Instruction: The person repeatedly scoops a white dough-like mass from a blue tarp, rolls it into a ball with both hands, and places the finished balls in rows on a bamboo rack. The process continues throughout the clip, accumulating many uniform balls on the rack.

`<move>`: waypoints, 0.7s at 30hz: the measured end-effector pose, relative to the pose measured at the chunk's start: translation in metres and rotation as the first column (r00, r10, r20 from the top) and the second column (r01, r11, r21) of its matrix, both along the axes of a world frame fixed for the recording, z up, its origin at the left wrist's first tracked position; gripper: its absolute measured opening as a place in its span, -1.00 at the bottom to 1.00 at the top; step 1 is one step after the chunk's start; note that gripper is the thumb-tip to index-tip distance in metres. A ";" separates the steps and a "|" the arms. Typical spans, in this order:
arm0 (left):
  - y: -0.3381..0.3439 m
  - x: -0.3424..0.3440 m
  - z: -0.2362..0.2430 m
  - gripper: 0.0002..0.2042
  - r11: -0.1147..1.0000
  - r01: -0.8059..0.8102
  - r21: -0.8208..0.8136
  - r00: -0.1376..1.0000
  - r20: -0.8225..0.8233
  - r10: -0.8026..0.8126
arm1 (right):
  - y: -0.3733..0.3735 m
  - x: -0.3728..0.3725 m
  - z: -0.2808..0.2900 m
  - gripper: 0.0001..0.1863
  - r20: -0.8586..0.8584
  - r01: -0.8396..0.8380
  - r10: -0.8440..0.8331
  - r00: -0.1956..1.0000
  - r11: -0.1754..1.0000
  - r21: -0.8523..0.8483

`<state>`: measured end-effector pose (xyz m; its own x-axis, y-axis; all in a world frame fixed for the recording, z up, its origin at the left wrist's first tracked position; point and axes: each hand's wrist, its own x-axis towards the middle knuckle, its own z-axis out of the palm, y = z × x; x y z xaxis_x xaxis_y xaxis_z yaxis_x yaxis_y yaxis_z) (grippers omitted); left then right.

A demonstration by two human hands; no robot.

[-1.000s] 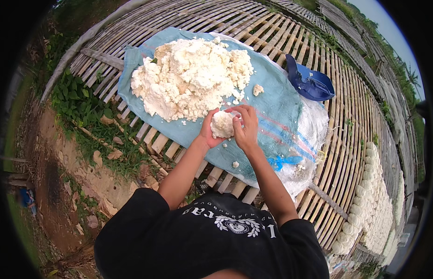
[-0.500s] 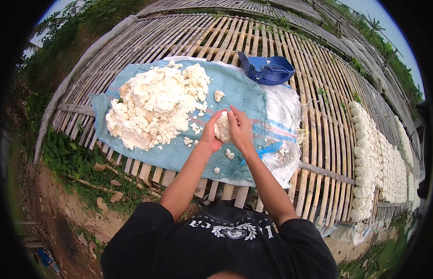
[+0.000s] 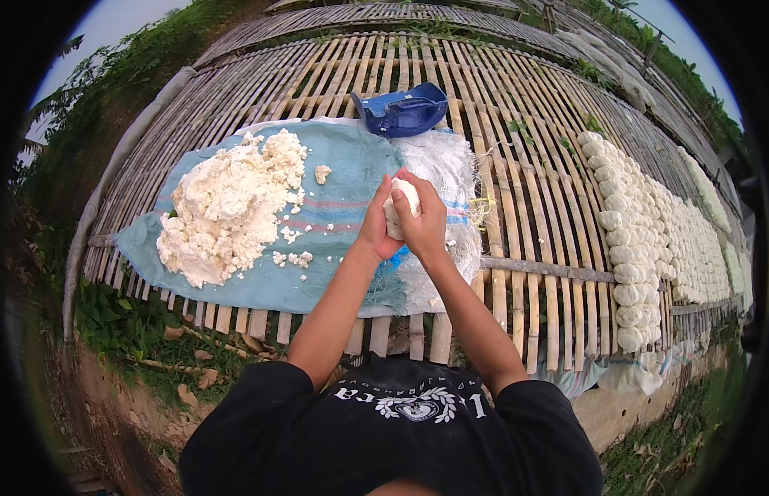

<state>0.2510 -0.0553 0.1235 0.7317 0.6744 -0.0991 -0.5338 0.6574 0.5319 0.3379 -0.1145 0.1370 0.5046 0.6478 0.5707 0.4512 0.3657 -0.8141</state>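
Between my cupped palms is a lump of white crumbly dough (image 3: pixel 403 201), its top showing smooth and rounded. My left hand (image 3: pixel 377 224) presses it from one side, and my right hand (image 3: pixel 426 221) wraps it from the other with the thumb across its front. Both hands are above the right part of the blue-green woven sack (image 3: pixel 351 182), close to the white sack (image 3: pixel 459 174). A large heap of the same loose dough (image 3: pixel 227 207) lies to their left, with small crumbs scattered around it.
A dark blue plastic scoop (image 3: pixel 403 112) lies at the sacks' far edge. Everything rests on a bamboo slat platform (image 3: pixel 516 207). To the right, rows of shaped white lumps (image 3: pixel 636 248) cover the slats. Grass and leaves (image 3: pixel 145 322) grow below the near edge.
My view has turned to the right. Both hands, still around the lump, have moved right over the sacks, away from the heap. The lump's visible top looks smoother and rounder.
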 end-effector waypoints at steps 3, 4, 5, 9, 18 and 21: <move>-0.035 0.063 0.001 -0.48 0.994 -0.095 -0.047 0.995 -0.032 0.094 | -0.026 0.029 0.001 -0.57 -0.035 0.198 -0.195 0.980 0.974 0.110; -0.044 0.079 0.003 -0.48 0.998 -0.048 -0.039 0.999 0.013 0.049 | -0.038 0.045 0.002 -0.55 -0.021 0.233 -0.232 0.972 0.968 0.097; -0.055 0.091 0.006 -0.48 0.999 0.000 -0.047 1.000 0.024 0.001 | -0.050 0.058 0.003 -0.53 -0.014 0.274 -0.273 0.962 0.958 0.083; -0.098 0.148 0.020 -0.46 0.979 0.197 -0.056 0.976 0.100 -0.191 | -0.112 0.135 0.009 -0.45 -0.185 0.118 -0.104 0.977 0.991 0.065; -0.217 0.287 0.011 -0.50 0.999 0.032 0.009 0.994 -0.103 -0.030 | -0.215 0.258 0.003 -0.60 -0.157 0.331 -0.333 0.930 0.943 -0.041; -0.232 0.314 0.020 -0.46 0.973 0.228 -0.045 0.974 0.001 -0.228 | -0.248 0.290 0.011 -0.46 -0.057 0.191 -0.188 0.980 0.980 0.048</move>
<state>0.5650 -0.2871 0.1431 0.8650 0.4850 -0.1289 -0.3651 0.7845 0.5012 0.6280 -0.3629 0.1483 0.6454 0.5072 0.5711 0.4740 0.3203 -0.8202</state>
